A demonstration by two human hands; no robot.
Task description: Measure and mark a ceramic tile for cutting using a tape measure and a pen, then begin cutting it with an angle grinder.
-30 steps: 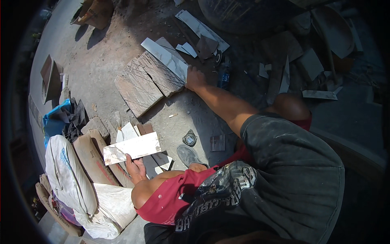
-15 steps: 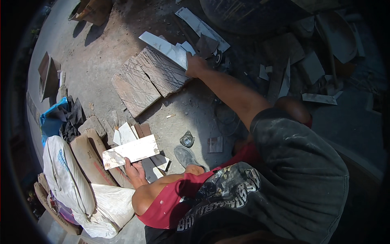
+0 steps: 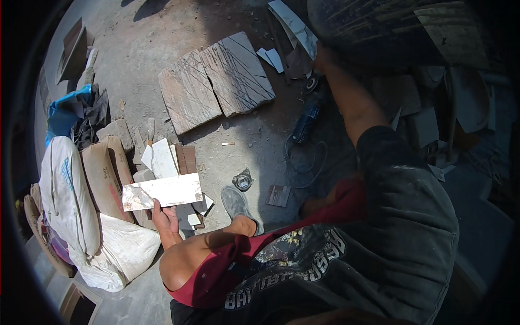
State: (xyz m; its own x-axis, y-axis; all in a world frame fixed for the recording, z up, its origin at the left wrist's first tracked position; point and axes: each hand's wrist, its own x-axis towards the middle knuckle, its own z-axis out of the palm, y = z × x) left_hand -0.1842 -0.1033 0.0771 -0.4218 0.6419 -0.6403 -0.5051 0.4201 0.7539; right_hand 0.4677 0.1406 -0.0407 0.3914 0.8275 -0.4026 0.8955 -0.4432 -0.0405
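Note:
My left hand holds a white marbled tile by its near edge, fingers beneath and thumb on top. My right arm stretches far forward, where my right hand grips the near end of a long white tile strip; its fingers are partly lost in shadow. That strip lies over another pale strip. Just below this hand an angle grinder rests on the ground, its disc end toward the hand and its cord looped nearer me. Two scored stone slabs lie side by side, left of the grinder.
Tile offcuts are piled beyond my left hand. Cement bags and a white sack stand at the left. A small dark round object lies near my shoe. Broken tiles clutter the shaded right side.
My right hand has carried the tile strip from over the slabs' edge, farther away and rightward, onto the other strip. The left hand still holds its tile. The view has shifted, showing the whole grinder.

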